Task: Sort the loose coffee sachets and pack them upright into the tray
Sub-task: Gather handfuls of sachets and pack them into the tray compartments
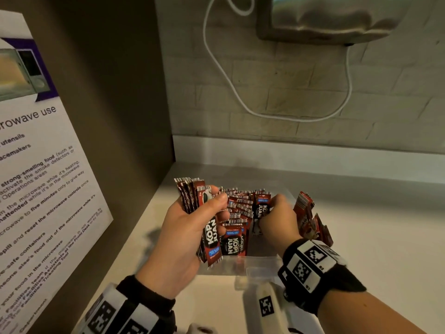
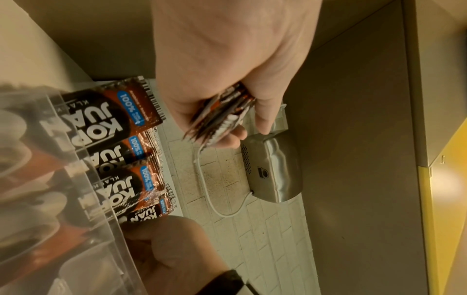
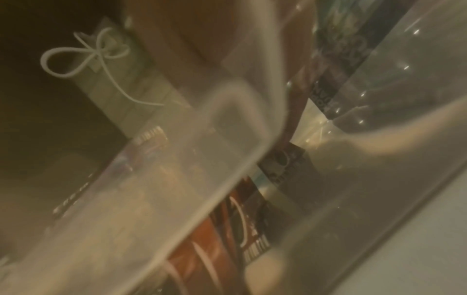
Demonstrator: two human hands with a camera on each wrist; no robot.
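Note:
My left hand [image 1: 218,210] grips a thick bundle of red-and-black coffee sachets [image 1: 192,198], raised just left of the clear plastic tray [image 1: 260,261]. In the left wrist view the same bundle [image 2: 222,117] sits edge-on between thumb and curled fingers. Several sachets [image 1: 238,213] stand upright in rows inside the tray. My right hand [image 1: 271,208] reaches into the tray from the right, its fingers curled on one standing sachet [image 1: 261,208]. A loose pile of sachets [image 1: 310,220] lies right of the tray. The right wrist view is blurred, showing tray wall [image 3: 177,199] and red sachets [image 3: 227,229].
A microwave-use poster [image 1: 36,165] hangs on the brown side panel close on the left. A steel wall unit [image 1: 325,20] with a looping white cable [image 1: 240,100] is on the brick wall behind. The white counter [image 1: 373,225] stretches right.

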